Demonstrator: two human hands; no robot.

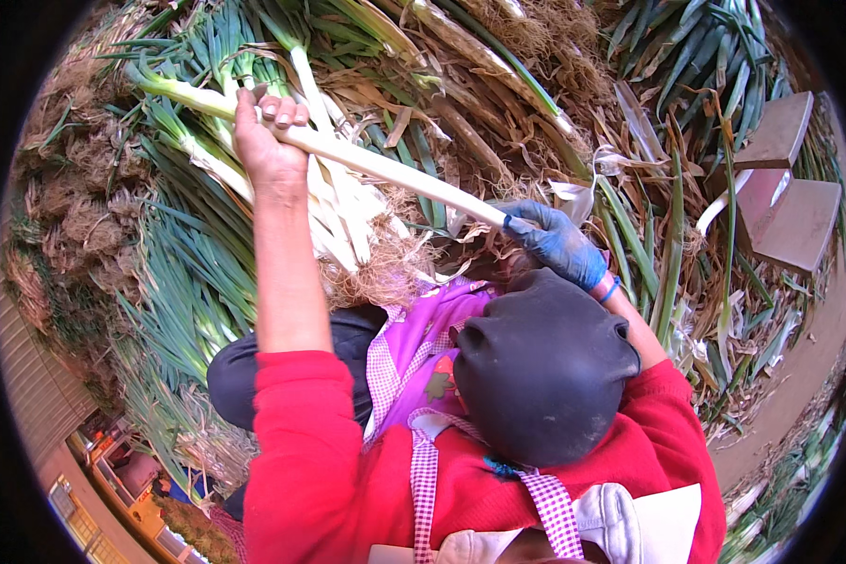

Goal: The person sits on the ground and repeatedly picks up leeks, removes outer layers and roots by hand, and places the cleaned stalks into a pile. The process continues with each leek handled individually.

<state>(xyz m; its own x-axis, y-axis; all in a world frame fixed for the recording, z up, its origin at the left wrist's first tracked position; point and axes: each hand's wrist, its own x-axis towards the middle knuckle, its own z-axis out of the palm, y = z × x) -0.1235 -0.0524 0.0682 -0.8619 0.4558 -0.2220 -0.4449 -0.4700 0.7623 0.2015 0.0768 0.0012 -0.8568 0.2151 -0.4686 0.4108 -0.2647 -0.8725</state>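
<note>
One long green onion (402,173) stretches between my two hands, its white shank sloping down to the right. My bare left hand (271,134) grips it near the pale green upper part. In a blue glove, my right hand (557,240) holds the lower end, and the fingers hide that tip. Beneath my left forearm lies a group of white-shanked green onions (331,211), with brown stringy roots (381,275) towards my lap.
Dry husks and leaves (493,134) litter the ground ahead. Rooted onions (92,204) are heaped at left, beside green-topped ones (190,261). Flat boards (797,218) stand at right. A dark rounded object (543,366) covers part of my purple apron (409,352).
</note>
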